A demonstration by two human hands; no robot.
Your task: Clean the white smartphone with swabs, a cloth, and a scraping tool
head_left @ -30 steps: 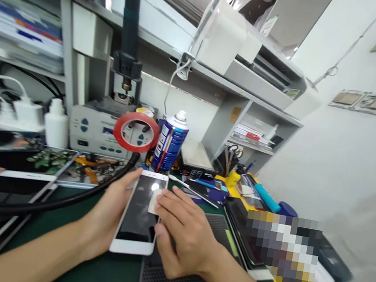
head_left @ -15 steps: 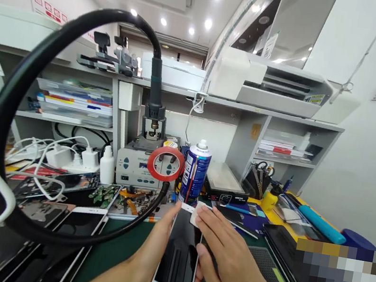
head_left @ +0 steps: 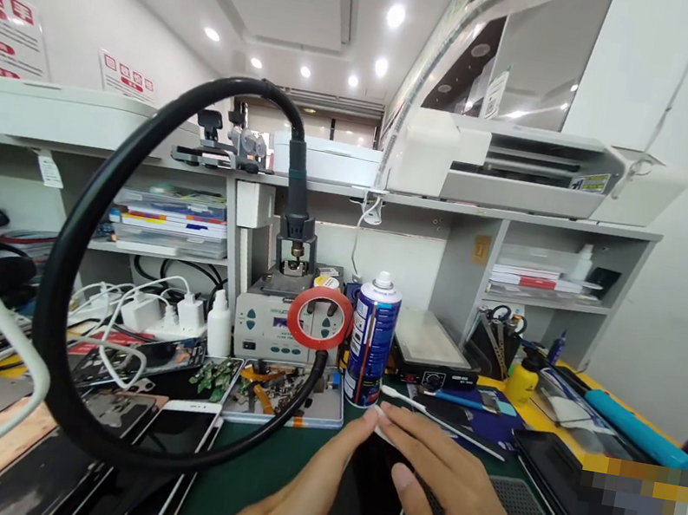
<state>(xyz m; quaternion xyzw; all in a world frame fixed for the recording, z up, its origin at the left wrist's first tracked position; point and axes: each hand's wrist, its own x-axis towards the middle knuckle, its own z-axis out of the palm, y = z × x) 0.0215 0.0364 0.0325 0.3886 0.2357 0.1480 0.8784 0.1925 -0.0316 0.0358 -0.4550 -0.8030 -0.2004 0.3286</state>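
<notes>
A white-framed smartphone (head_left: pixel 366 507) with a dark glossy screen lies tilted in my left hand (head_left: pixel 305 488). That hand is closed round it, thumb along the left edge; fingertips show at the right edge. My right hand (head_left: pixel 455 496) lies over the phone's top end, its fingers together and pressing a small white wipe (head_left: pixel 382 429) to the glass. Most of the wipe is hidden under those fingers. The phone's lower end runs out of the bottom of the picture. A green mat (head_left: pixel 250 462) is beneath.
A black hose (head_left: pixel 59 280) loops up from the rework station (head_left: pixel 250 325), where a red tape ring (head_left: pixel 297 333) hangs. A blue spray can (head_left: pixel 371 341) stands beyond my hands. Other phones (head_left: pixel 174 440) lie left; a dark tray (head_left: pixel 548 494) lies right.
The camera view has tilted upward and turned slightly left, so the scene sits lower and farther right. Both hands stay on the phone, with the right fingers still on the wipe near its top.
</notes>
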